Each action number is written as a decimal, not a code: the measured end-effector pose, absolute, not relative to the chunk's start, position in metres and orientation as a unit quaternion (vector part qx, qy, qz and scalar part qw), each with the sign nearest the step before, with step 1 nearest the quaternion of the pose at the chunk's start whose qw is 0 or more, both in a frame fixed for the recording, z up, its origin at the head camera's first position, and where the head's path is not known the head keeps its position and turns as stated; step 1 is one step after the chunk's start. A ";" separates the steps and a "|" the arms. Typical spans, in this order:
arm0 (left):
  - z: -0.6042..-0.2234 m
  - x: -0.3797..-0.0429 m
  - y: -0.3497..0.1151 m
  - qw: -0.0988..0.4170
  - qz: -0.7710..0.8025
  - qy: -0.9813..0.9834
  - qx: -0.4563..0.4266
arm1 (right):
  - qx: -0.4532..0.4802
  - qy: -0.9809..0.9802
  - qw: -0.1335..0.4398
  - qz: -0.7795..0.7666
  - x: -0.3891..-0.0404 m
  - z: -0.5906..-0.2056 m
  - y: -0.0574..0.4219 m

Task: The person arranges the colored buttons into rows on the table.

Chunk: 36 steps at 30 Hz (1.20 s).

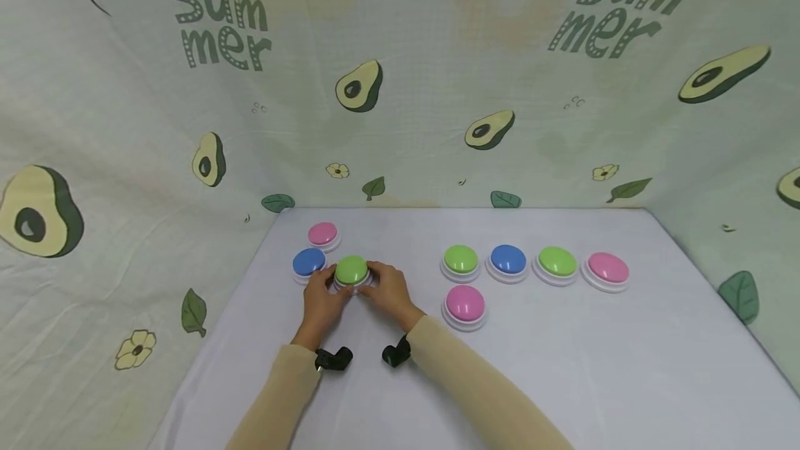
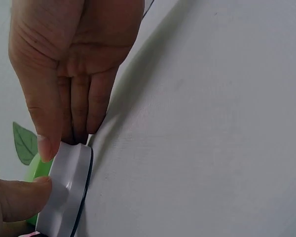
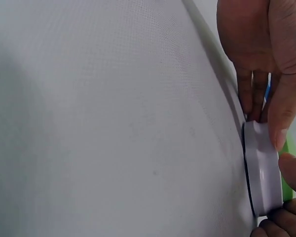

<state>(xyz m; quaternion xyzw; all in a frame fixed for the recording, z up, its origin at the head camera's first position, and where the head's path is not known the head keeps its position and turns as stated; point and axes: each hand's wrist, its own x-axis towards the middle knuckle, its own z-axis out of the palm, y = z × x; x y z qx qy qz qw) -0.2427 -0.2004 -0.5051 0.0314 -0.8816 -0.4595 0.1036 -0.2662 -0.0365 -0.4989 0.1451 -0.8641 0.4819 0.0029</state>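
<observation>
A green push button [image 1: 351,269] with a white round base is gripped between both hands at the left part of the table. My left hand [image 1: 321,305] holds its left side, and my right hand [image 1: 391,292] its right side. In the left wrist view, the thumb of the left hand [image 2: 64,69] lies at the rim of the white base [image 2: 66,190]. The right wrist view shows the right hand [image 3: 266,54] with its thumb on the button's edge. A blue button [image 1: 309,262] sits just left of the left hand, and a pink button [image 1: 322,233] stands behind it.
To the right stand a green button [image 1: 460,260], a blue one [image 1: 508,260], another green one [image 1: 557,262] and a pink one [image 1: 608,268] in a row. Another pink button [image 1: 465,304] lies in front of them. A patterned cloth [image 1: 412,75] hangs behind the white table [image 1: 594,380].
</observation>
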 end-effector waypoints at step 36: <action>-0.475 -0.205 -0.147 0.159 -0.483 -0.861 -0.021 | 0.102 -0.820 0.072 0.558 -0.220 -0.470 0.021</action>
